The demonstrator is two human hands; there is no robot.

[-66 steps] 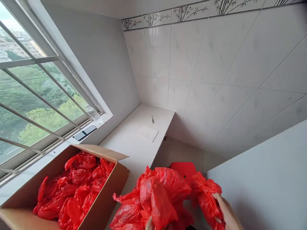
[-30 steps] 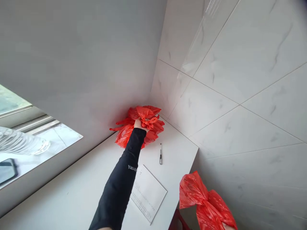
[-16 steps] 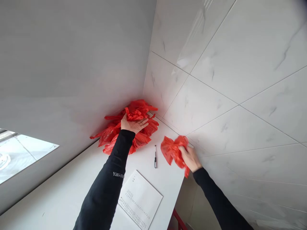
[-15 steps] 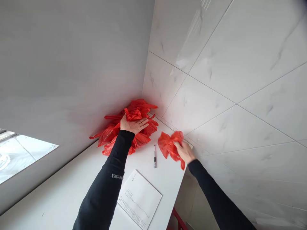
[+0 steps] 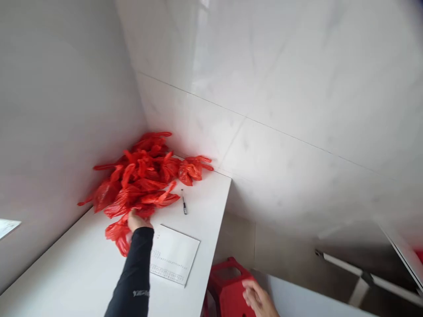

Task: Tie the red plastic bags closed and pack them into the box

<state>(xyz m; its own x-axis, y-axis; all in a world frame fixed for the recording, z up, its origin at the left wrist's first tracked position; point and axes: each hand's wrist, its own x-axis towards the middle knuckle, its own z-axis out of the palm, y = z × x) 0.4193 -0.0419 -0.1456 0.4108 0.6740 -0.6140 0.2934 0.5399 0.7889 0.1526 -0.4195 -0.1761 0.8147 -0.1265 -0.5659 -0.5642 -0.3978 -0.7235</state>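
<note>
Past the table's (image 5: 82, 268) edge, the right hand (image 5: 259, 301) hangs free, fingers loosely parted; the left hand (image 5: 138, 221) grips a bag (image 5: 117, 232) by the heap (image 5: 142, 169).

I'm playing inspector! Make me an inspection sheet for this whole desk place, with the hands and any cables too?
Surface: white table, bags heaped at its corner.
Job's things: red bags, crumpled, many with handles sticking out.
Clutter: pen and printed pad, lying apart from each other.
Left hand: among the bags; its grip is hard to tell.
Right hand: fingers loosely bent, no bag in it, in front of the stool in this view.
Cables: nothing seen.
Surroundings: gray wall, pale tiled wall, red stool beside the table.
</note>
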